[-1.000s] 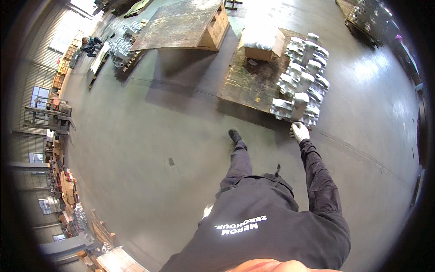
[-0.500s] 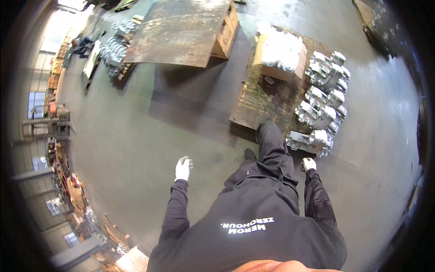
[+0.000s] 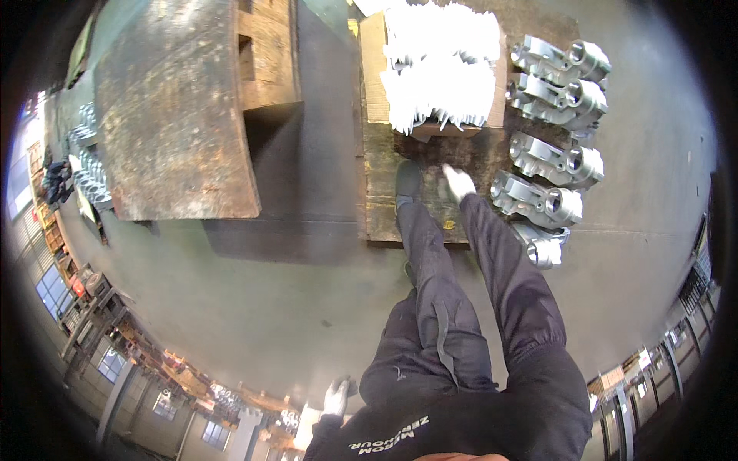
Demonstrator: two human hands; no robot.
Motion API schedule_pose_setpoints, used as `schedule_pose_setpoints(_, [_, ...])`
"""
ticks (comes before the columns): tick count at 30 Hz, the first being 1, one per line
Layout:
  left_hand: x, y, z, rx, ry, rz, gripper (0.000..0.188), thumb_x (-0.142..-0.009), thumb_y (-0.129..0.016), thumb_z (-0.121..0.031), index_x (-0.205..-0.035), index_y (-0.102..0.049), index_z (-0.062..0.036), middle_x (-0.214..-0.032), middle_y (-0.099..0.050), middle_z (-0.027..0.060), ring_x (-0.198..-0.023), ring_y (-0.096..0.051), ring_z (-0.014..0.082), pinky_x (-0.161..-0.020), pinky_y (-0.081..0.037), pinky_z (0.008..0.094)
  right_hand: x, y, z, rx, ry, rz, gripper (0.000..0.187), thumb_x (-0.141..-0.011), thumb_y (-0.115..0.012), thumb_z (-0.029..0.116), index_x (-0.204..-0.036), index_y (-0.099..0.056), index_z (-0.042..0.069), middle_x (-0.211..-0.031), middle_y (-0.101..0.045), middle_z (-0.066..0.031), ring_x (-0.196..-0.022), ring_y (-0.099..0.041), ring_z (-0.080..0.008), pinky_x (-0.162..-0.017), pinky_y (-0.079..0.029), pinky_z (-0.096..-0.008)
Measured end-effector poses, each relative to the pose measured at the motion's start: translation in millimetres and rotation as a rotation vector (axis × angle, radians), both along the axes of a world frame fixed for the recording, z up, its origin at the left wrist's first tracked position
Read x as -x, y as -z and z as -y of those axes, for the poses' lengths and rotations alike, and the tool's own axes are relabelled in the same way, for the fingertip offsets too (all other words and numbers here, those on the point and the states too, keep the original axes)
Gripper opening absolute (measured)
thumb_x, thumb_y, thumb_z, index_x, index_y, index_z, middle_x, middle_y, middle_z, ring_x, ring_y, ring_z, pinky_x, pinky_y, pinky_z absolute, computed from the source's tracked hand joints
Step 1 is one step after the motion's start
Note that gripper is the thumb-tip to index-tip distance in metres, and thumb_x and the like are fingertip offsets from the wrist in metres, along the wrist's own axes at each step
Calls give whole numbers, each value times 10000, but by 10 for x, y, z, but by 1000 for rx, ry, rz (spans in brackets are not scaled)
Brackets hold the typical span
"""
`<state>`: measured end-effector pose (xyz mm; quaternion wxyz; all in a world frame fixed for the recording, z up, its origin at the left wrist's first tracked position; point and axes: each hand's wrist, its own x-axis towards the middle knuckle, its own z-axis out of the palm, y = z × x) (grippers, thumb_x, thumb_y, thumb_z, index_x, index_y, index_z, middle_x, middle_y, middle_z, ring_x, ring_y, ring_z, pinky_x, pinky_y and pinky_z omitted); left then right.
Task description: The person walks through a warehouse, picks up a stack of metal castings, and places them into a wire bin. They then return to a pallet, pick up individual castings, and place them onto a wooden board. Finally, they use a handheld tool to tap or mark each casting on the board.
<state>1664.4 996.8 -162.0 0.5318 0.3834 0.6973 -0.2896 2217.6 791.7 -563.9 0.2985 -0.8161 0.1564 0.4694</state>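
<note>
Right hand [image 3: 459,183]: upper centre, gloved; blurred, cannot tell finger spread or hold.
Left hand [image 3: 336,398]: lower centre, gloved; finger spread and hold unclear.
Castings [image 3: 555,163]: at least 5, upper right.
Carton [image 3: 374,71]: upper centre, contents overexposed.
Obstacles: wooden crate [image 3: 173,115], upper left; 1 shoe [image 3: 408,183] over platform [image 3: 382,223].
Floor [image 3: 307,307]: smooth, grey.
Lettering [image 3: 393,436]: white, on dark shirt [image 3: 477,422].

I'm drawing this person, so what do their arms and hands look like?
The left hand and right hand both wear whitish gloves, the right one blurred. The right sleeve is long, dark and wrinkled. The left sleeve looks dark too, but little of it shows.
</note>
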Motion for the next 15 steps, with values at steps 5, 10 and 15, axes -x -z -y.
schedule_pose_setpoints(5, [-573, -14, -378, -114, -206, -121, 305, -972, -493, -157, -1211, -519, 30, -1014, -646, 189, -876, -661, 293, -797, -570, 421, -670, 1257, -765, -338, 944, -216, 530, -910, -572, 409, -1275, -478, 35, -1163, -577, -154, -976, -601, -293, -782, -541, -456])
schedule_pose_setpoints(10, [-742, 25, -728, -78, -142, -127, 303, -975, -493, -168, -1193, -539, 37, -987, -652, 187, -844, -669, 289, -763, -582, 405, -538, 1444, -870, -481, 1224, -185, 418, -950, -490, 329, -1249, -481, 36, -1097, -606, -155, -1023, -588, -291, -860, -518, -451])
schedule_pose_setpoints(15, [-803, -39, -1015, -26, -73, -32, 336, -984, -464, -143, -1257, -489, 52, -1056, -630, 200, -922, -653, 304, -851, -551, 429, 20, 732, -271, -539, 1261, -106, 248, -928, -434, 112, -1133, -536, 15, -1056, -605, -157, -1007, -580, -287, -895, -463, -409])
